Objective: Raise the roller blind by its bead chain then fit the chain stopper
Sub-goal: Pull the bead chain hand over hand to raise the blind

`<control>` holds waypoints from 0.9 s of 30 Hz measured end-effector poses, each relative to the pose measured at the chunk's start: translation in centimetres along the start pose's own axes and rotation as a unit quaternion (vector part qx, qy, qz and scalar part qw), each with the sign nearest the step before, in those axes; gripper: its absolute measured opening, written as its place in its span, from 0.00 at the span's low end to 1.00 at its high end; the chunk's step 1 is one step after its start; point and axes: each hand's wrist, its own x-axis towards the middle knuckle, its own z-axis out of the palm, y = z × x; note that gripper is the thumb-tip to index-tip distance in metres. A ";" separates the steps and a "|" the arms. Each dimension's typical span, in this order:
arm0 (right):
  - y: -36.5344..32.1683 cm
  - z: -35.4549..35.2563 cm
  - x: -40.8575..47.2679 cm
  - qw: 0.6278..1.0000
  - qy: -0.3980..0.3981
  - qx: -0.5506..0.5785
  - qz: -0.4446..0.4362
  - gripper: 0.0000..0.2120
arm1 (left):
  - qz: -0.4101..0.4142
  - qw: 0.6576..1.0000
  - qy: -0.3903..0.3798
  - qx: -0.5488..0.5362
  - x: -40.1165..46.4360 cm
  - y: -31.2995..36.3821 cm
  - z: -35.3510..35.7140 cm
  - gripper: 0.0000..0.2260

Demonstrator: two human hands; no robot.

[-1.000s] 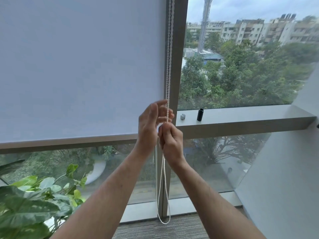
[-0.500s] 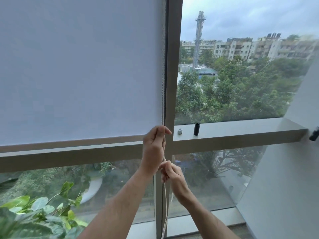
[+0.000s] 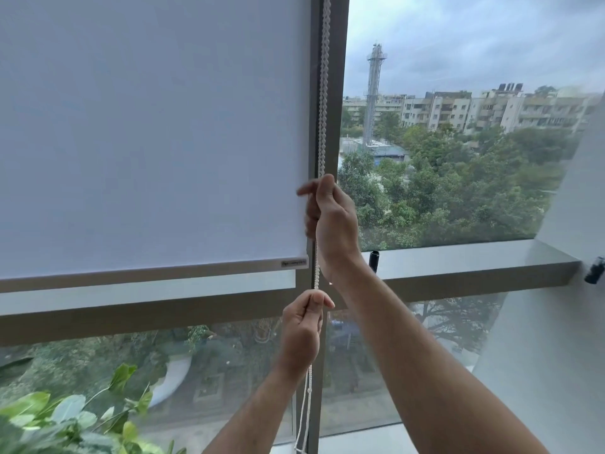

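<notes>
Both hands close on the bead chain (image 3: 322, 103), right hand (image 3: 334, 221) high, left hand (image 3: 302, 326) low; pull straight down, alternating grips, keeping the roller blind (image 3: 147, 142) level.

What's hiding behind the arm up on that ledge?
A small black cylinder stands on the ledge, partly covered by the right hand and its wrist. Only its top and one side show; anything else behind the arm is hidden.

Grey window ledge (image 3: 458, 262), black cylinder (image 3: 373, 261) upright
</notes>
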 end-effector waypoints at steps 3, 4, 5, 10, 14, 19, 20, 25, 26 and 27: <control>0.6 0.2 -0.4 0.999 0.034 0.000 -0.036 0.21 | -0.001 1.000 -0.020 0.020 0.1 0.1 -1.1 0.13; 1.0 0.1 -0.7 0.998 0.032 -0.001 -0.049 0.20 | -0.005 0.999 -0.033 0.023 0.2 0.1 -1.7 0.13; 1.3 0.0 -1.0 0.998 0.029 -0.002 -0.058 0.20 | -0.009 0.998 -0.054 0.024 0.5 0.3 -2.2 0.12; 2.5 -0.7 -2.0 0.996 0.033 -0.021 -0.075 0.20 | 0.004 0.992 -0.109 0.056 2.9 2.2 -3.7 0.13; 4.0 -0.7 -3.1 0.997 0.026 -0.019 -0.064 0.19 | 0.058 0.997 -0.041 0.034 5.4 5.3 -2.9 0.14; 5.4 -0.7 -4.3 0.997 0.029 -0.042 -0.055 0.20 | 0.123 0.988 -0.060 -0.072 8.2 12.3 -0.1 0.14; 5.8 -0.6 -4.5 0.997 0.033 -0.045 -0.051 0.21 | 0.131 0.984 -0.076 -0.093 8.7 13.8 0.6 0.15; 7.9 -1.5 -6.0 0.996 0.035 -0.084 -0.026 0.21 | 0.104 0.990 -0.036 -0.084 10.7 17.2 2.9 0.15; 8.3 -1.8 -6.5 0.995 0.033 -0.087 -0.019 0.21 | 0.098 0.992 -0.018 -0.076 10.7 16.7 3.1 0.15; 8.6 -2.2 -6.8 0.995 0.029 -0.090 -0.011 0.20 | 0.104 0.992 0.000 -0.068 10.5 16.1 3.3 0.15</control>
